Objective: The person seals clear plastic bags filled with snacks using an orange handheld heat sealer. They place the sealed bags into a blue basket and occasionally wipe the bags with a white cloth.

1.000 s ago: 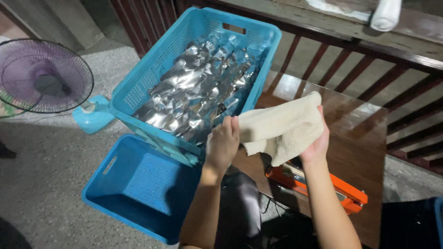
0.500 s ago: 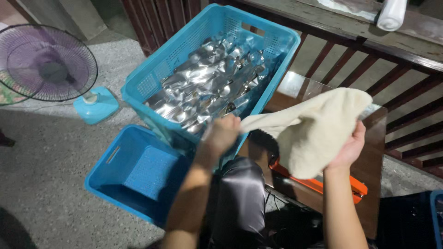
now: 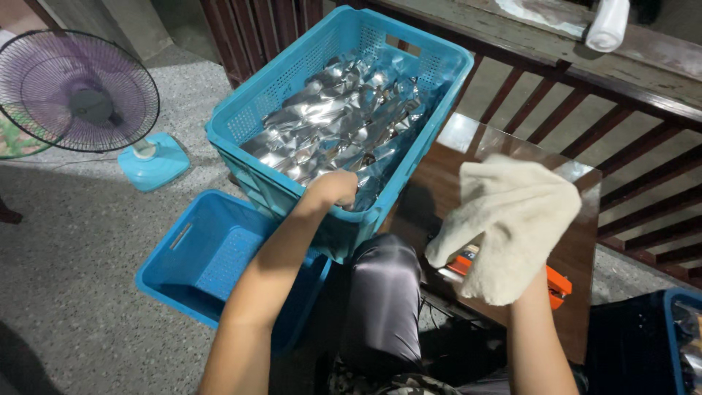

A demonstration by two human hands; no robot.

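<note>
Over table — right hand (image 3: 512, 241) fingers clutch cloth (image 3: 512, 219).

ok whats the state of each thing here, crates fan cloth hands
upper crate: full of silver foil packs
lower crate: empty, on the floor
fan: blades blurred, looks running
cloth: draped over the right hand, which is hidden
left hand: inside the upper crate, on the packs

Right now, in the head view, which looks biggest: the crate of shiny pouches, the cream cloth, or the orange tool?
1. Crate of shiny pouches, largest.
2. Cream cloth.
3. Orange tool, though the cloth partly hides it.
</note>
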